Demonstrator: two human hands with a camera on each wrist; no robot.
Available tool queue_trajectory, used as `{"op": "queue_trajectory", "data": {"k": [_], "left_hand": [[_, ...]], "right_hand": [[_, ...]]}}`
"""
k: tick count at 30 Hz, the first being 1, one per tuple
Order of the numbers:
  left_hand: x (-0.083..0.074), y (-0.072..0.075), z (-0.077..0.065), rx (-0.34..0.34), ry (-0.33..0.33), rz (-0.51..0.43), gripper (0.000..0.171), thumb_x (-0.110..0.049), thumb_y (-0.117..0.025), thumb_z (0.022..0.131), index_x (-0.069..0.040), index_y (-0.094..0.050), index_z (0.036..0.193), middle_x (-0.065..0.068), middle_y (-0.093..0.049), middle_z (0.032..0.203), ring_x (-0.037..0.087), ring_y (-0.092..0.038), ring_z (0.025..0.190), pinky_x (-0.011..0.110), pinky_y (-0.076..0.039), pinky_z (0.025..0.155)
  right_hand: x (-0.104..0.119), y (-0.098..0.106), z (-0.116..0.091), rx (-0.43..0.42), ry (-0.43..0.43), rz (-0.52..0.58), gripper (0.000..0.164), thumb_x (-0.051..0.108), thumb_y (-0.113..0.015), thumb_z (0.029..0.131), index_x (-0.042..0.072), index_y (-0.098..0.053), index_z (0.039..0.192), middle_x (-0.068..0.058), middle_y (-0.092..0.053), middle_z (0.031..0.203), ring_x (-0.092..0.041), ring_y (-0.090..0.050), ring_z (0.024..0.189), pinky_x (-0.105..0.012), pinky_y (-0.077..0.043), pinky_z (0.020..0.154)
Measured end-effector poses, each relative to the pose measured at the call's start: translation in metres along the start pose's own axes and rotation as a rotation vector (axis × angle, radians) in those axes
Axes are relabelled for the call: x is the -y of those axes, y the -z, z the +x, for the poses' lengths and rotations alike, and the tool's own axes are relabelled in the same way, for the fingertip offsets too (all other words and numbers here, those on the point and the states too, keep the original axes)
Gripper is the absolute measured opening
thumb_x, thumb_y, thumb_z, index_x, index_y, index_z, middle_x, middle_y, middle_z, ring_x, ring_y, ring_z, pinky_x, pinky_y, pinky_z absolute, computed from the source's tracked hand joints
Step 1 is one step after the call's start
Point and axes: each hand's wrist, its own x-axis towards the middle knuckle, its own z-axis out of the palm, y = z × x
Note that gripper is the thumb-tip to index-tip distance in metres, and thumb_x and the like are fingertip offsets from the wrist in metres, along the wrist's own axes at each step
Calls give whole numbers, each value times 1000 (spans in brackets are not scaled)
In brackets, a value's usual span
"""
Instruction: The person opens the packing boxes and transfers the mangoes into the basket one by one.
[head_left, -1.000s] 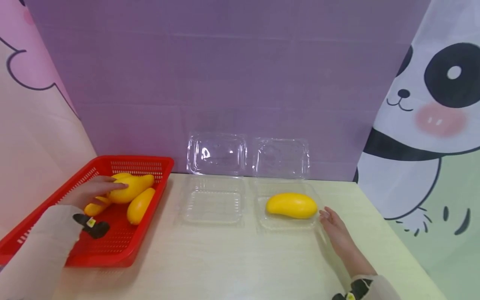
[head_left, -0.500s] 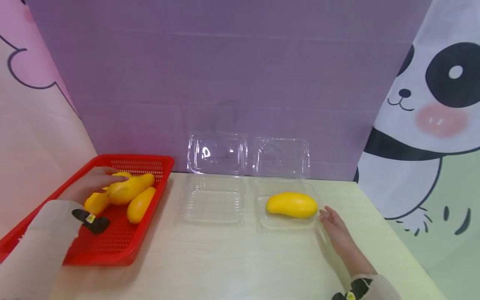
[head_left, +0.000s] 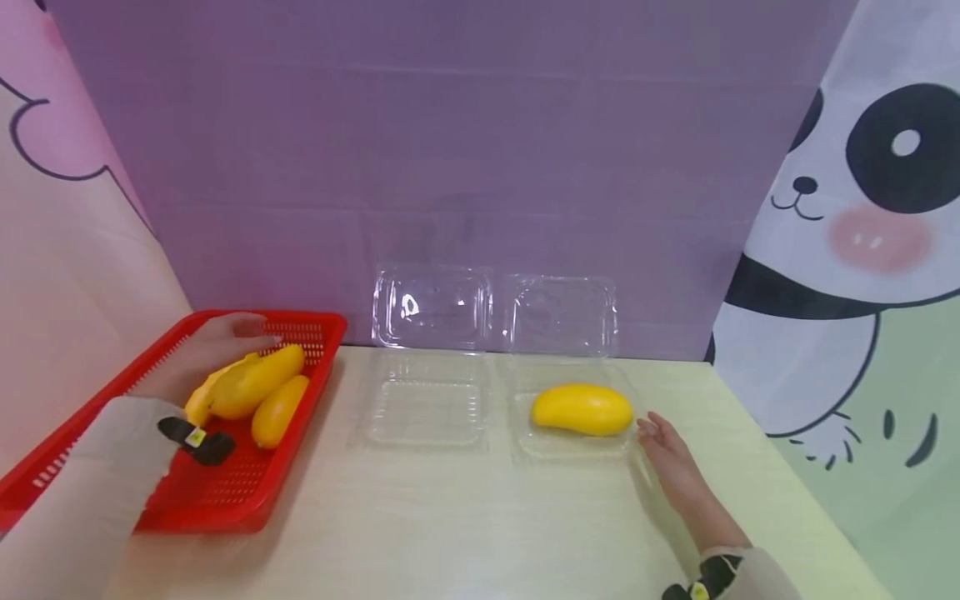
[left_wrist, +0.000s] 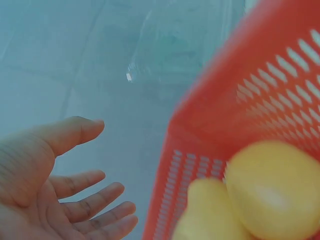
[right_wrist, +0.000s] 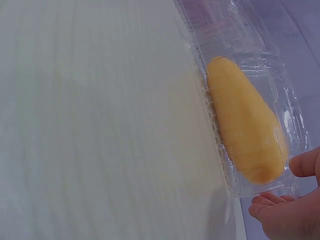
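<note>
My left hand [head_left: 213, 350] hovers over the left back of the red basket [head_left: 217, 500], beside several yellow mangoes [head_left: 258, 383]. In the left wrist view its thumb and fingers [left_wrist: 102, 202] are spread apart with nothing between them, and two mangoes [left_wrist: 272, 190] lie beyond the basket's edge. One more mango [head_left: 582, 410] lies lengthwise in the right clear plastic clamshell box [head_left: 577, 451], whose lid [head_left: 562, 317] stands raised. At that box's right edge is my right hand [head_left: 675, 467]. The right wrist view shows its thumb and fingers loosely bent near the box's corner.
To the left stands a second clear clamshell box [head_left: 427, 437], nothing in it and its lid [head_left: 433, 308] up against the purple backdrop [head_left: 450, 150]. Both boxes and the basket sit on a pale wooden table [head_left: 450, 525]. Printed cloth with a panda [head_left: 862, 275] hangs at right.
My left hand has lifted off the mangoes and moved toward the basket's back. The mangoes under it lie slightly differently. My right hand and its box have stayed put.
</note>
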Motion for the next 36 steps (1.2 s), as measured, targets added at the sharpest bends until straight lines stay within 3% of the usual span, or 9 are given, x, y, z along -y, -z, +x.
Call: {"op": "queue_trajectory", "data": {"k": [5, 9, 13, 19, 30, 36], "left_hand": [[-20, -10, -3, -5, -48, 15, 96, -62, -60, 80, -11, -19, 149, 22, -26, 147, 44, -31, 126, 58, -42, 96], [-36, -21, -5, -1, -56, 11, 92, -59, -63, 79, -15, -22, 149, 19, -26, 148, 43, -31, 127, 58, -42, 95], [-51, -33, -2, -21, -112, 11, 80, -50, -63, 85, -14, -27, 147, 19, -28, 148, 41, -33, 127, 59, -41, 96], [-63, -49, -2, 7, -208, 5, 72, -42, -65, 86, -11, -33, 143, 17, -34, 145, 39, -35, 127, 54, -43, 96], [-84, -86, 7, 54, -324, -35, 62, -28, -63, 89, -5, -37, 141, 20, -44, 137, 36, -44, 121, 47, -45, 97], [-94, -109, 11, 82, -314, -90, 61, -30, -64, 90, -8, -39, 141, 17, -46, 137, 34, -46, 122, 46, -46, 96]], "right_hand": [[-1, 1, 0, -2, 5, -11, 63, 15, -35, 102, -5, 4, 147, -31, -12, 151, -42, -15, 139, -50, -14, 114], [0, 1, -1, 3, 10, -21, 62, 15, -34, 103, -5, 4, 147, -31, -12, 150, -42, -15, 139, -50, -14, 114], [1, 0, -2, 8, 17, -17, 62, 15, -34, 103, -5, 4, 147, -31, -12, 151, -43, -14, 139, -51, -14, 114], [3, -1, -1, 8, 26, -2, 62, 15, -34, 103, -5, 4, 147, -31, -11, 151, -42, -13, 140, -50, -14, 114], [4, -1, -3, 3, 3, -13, 61, 15, -33, 103, -4, 4, 147, -30, -12, 151, -42, -13, 140, -50, -13, 114], [1, -1, -3, 0, 19, 0, 61, 14, -33, 103, -5, 4, 147, -31, -12, 150, -43, -12, 140, -50, -13, 114]]}}
